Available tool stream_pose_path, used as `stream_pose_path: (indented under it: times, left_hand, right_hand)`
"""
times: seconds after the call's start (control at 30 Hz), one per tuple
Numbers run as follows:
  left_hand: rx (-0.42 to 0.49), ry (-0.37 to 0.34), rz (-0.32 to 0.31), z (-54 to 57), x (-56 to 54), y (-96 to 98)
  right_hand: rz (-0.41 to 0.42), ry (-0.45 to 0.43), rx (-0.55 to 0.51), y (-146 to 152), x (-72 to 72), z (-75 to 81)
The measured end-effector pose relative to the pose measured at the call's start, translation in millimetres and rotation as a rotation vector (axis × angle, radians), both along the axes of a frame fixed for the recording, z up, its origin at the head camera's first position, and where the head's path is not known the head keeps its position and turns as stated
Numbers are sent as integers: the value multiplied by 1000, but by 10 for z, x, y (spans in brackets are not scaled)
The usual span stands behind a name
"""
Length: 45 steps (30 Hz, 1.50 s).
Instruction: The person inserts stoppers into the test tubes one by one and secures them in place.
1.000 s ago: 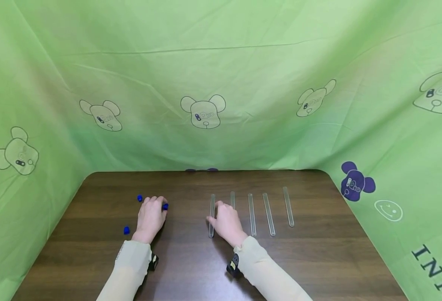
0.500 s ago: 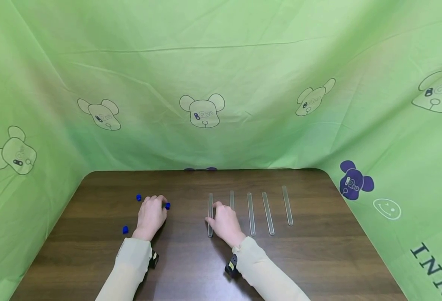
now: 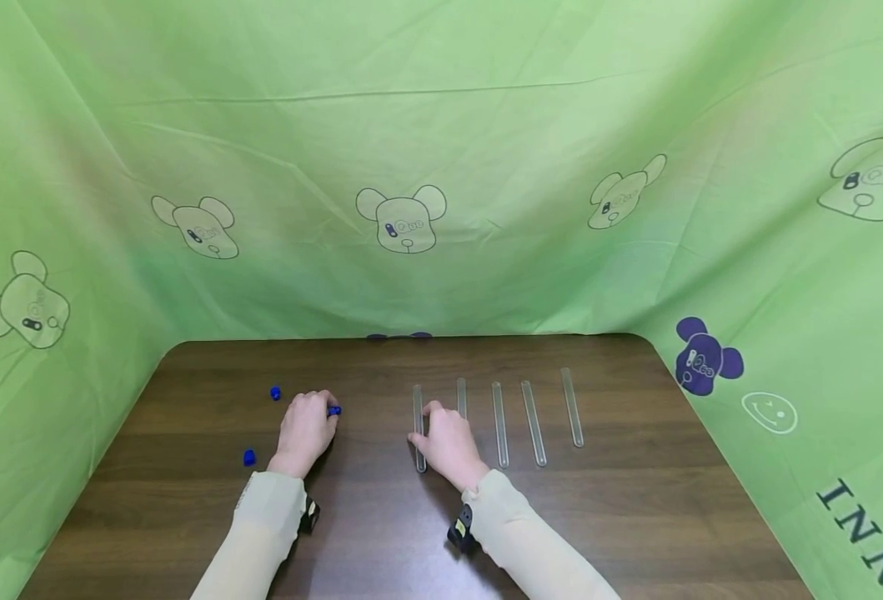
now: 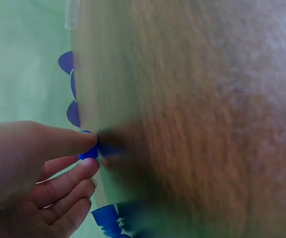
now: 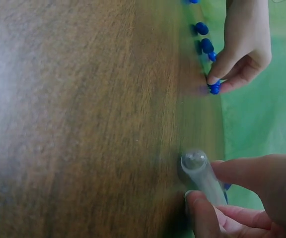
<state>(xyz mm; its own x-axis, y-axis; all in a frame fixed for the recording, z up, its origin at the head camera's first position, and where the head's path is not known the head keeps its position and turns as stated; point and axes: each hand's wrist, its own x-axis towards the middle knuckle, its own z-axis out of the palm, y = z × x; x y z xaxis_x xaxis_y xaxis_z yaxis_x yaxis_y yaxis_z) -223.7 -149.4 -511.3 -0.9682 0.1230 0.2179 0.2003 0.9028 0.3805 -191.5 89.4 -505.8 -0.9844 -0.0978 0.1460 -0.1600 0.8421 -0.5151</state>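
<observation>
On table point(image 3: 373, 533) | five tubes point(image 3: 500, 425) | five caps point(image 3: 249, 457) | left fingers point(image 4: 76, 176) pinch cap point(image 4: 88, 153), right fingers point(image 5: 242, 171) tube point(image 5: 202, 177)

A small pinched blue stopper point(image 3: 335, 411) sits left of a slim clear round-ended tube point(image 3: 418, 412)

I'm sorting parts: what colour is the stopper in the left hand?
The stopper is blue, seen best in the left wrist view.

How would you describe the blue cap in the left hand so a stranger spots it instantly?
On the brown table, find the person's left hand. A small blue cap is pinched in its fingers. It alone of its kind is held; the other blue caps sit loose on the table.
</observation>
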Motion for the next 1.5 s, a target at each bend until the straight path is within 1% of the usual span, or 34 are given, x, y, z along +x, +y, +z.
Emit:
stream_pose_path:
  times: [0.13,0.23,0.47,0.63,0.77,0.93,1.13,1.27,1.4,1.5]
  left_hand:
    - [21,10,-4,-15,5,-5]
    - [37,2,-4,-25,11,-2]
    - [57,11,15,-13,22,4]
    - [92,20,9,-2,19,16]
    - [123,28,2,17,22,30]
    - [119,25,-7,26,23,38]
    - [112,65,-33,31,5,37]
    - [111,71,-47,49,0,43]
    - [114,88,-48,60,0,66]
    - [132,104,-47,66,5,91]
  right_hand:
    - [4,-24,-4,-18,-5,-2]
    - [4,-40,-3,-31,-6,-11]
    - [10,-27,1,-35,-10,-19]
    - [4,-26,-6,-32,-17,-26]
    - [5,-37,-45,-28,-26,-12]
    - [4,-51,-101,-9,-36,10]
    - [3,-45,-139,13,-14,58]
    - [9,-47,-155,21,-1,71]
    - [13,-31,-168,30,11,68]
    - [13,-12,-182,33,17,68]
